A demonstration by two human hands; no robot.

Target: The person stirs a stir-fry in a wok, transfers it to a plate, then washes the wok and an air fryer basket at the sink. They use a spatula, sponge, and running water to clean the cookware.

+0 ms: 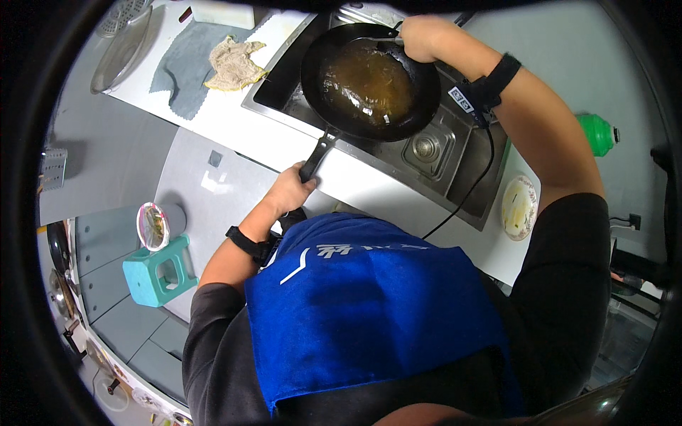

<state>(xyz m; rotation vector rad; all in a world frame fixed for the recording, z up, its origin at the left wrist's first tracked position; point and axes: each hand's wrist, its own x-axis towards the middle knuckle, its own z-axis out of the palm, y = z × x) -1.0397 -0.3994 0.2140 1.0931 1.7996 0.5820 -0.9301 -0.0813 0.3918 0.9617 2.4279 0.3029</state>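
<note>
A dark frying pan point(341, 114) with brownish liquid in it is over the stainless steel sink point(453, 165). My left hand point(290, 189) grips the pan's black handle point(318, 154), near the counter's front edge. At the pan's far right rim, my right hand point(423, 38) is closed round the handle of a metal utensil point(381, 39) that reaches into the pan; its working end cannot be made out. The sink's drain strainer point(425, 147) shows below the pan on the right.
Left of the sink, a beige cloth point(234, 63) lies on a grey cloth point(184, 66). A soiled plate point(519, 207) sits on the counter at right. A lined bin point(154, 226) and a turquoise stool point(154, 274) stand at lower left. A cable point(471, 194) hangs from my right wrist.
</note>
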